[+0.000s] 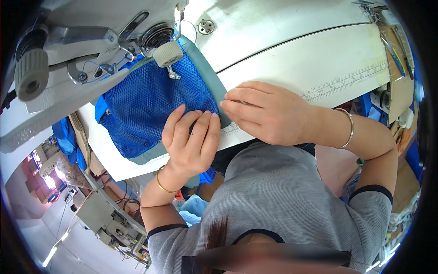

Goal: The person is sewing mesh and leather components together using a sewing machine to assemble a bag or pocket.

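Observation:
A piece of blue mesh fabric lies on the white table beneath the sewing machine's head. Grey-green fabric shows under it and along its right edge. My left hand rests on the mesh near its right edge, fingers stretched out and slightly apart; its thumb is hidden. Just to the right, my right hand has its fingers drawn together at the border of the grey-green fabric, pinching it. Close to the machine, a short cord end sits on the mesh.
The sewing machine head, with tension knobs and blue thread, overhangs the upper left. A printed ruler scale runs along the table's near edge. Tweezers and other tools lie at the right end. Another machine stands at lower left.

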`<state>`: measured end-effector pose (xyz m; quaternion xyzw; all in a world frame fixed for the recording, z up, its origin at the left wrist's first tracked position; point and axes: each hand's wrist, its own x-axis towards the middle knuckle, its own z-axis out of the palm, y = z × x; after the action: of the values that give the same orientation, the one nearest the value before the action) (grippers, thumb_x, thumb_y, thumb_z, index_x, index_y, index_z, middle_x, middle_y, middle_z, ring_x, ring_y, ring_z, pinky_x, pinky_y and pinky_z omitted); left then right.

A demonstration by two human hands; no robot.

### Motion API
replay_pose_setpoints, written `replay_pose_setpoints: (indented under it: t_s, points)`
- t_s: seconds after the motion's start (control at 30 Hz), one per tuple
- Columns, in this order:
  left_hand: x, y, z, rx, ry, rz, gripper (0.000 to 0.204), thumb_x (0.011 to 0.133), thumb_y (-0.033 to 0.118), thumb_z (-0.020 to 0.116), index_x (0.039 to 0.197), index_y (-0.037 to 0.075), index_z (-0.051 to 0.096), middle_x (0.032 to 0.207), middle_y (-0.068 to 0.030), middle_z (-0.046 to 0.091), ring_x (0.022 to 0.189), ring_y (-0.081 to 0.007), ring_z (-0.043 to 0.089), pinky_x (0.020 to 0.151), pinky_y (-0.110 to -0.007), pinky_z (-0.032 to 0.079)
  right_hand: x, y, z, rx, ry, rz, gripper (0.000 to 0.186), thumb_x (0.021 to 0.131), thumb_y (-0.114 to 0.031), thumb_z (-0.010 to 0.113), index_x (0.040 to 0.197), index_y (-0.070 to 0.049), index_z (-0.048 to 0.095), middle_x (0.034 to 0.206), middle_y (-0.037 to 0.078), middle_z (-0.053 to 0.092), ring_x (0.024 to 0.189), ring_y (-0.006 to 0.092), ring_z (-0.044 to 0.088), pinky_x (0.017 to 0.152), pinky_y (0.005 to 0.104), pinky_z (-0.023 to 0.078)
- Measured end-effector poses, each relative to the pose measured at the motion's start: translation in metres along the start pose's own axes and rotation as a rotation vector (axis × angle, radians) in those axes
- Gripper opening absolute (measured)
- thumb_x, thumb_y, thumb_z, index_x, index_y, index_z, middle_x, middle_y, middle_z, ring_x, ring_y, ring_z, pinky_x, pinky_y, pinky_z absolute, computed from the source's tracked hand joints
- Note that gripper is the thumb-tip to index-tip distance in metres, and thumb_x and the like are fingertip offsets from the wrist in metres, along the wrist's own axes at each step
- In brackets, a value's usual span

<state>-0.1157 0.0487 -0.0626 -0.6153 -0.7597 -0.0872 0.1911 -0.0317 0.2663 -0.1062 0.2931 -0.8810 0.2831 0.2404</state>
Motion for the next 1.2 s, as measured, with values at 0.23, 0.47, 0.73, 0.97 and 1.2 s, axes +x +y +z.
replay_pose_setpoints:
  t_s: [0.23, 0.47, 0.73, 0.97, 1.2]
  points:
    - [0.001, 0.006, 0.002, -0.016, -0.029, -0.020, 0.022, 0.074, 0.010, 0.070, 0.094, 0.002, 0.075, 0.092, -0.0081, 0.072, 0.090, -0.0219, 0.069, 0.094, -0.040, 0.054, -0.002, 0.001, -0.001, 0.006, -0.011, 0.006, 0.028, 0.080, -0.014, 0.067, 0.098, 0.007, 0.074, 0.110, 0.015, 0.070, 0.112, 0.0291, 0.063, 0.103, 0.0390, 0.052]
    - [0.001, 0.013, 0.000, -0.050, -0.032, -0.074, 0.024, 0.077, 0.007, 0.070, 0.099, -0.002, 0.073, 0.096, -0.0116, 0.071, 0.089, -0.0237, 0.069, 0.090, -0.040, 0.054, 0.008, -0.001, -0.006, -0.004, 0.001, 0.113, 0.030, 0.085, -0.012, 0.068, 0.112, 0.002, 0.072, 0.118, 0.011, 0.068, 0.115, 0.0276, 0.062, 0.105, 0.0389, 0.052]
    - [0.050, -0.035, -0.014, -0.186, -0.130, -0.146, 0.029, 0.085, 0.001, 0.073, 0.114, -0.003, 0.072, 0.124, -0.0174, 0.072, 0.119, -0.0350, 0.067, 0.105, -0.047, 0.052, 0.013, 0.002, -0.014, -0.100, -0.132, 0.022, 0.032, 0.085, -0.012, 0.068, 0.114, 0.001, 0.073, 0.118, 0.011, 0.067, 0.119, 0.0289, 0.061, 0.109, 0.0409, 0.049]
    - [0.033, -0.035, 0.008, -0.146, -0.150, -0.320, 0.038, 0.090, 0.012, 0.074, 0.125, -0.003, 0.069, 0.133, -0.0197, 0.068, 0.124, -0.0351, 0.065, 0.112, -0.048, 0.049, 0.018, 0.002, -0.015, -0.056, -0.205, 0.037, 0.039, 0.085, -0.012, 0.065, 0.122, 0.002, 0.071, 0.122, 0.012, 0.066, 0.128, 0.0316, 0.058, 0.114, 0.0438, 0.047]
    - [0.025, -0.036, 0.014, -0.163, -0.083, -0.335, 0.043, 0.089, 0.015, 0.075, 0.126, -0.006, 0.067, 0.127, -0.0215, 0.068, 0.119, -0.0362, 0.066, 0.111, -0.049, 0.050, 0.021, 0.004, -0.016, -0.021, -0.252, 0.028, 0.042, 0.084, -0.013, 0.066, 0.124, 0.001, 0.070, 0.129, 0.013, 0.065, 0.128, 0.0323, 0.059, 0.112, 0.0443, 0.049]
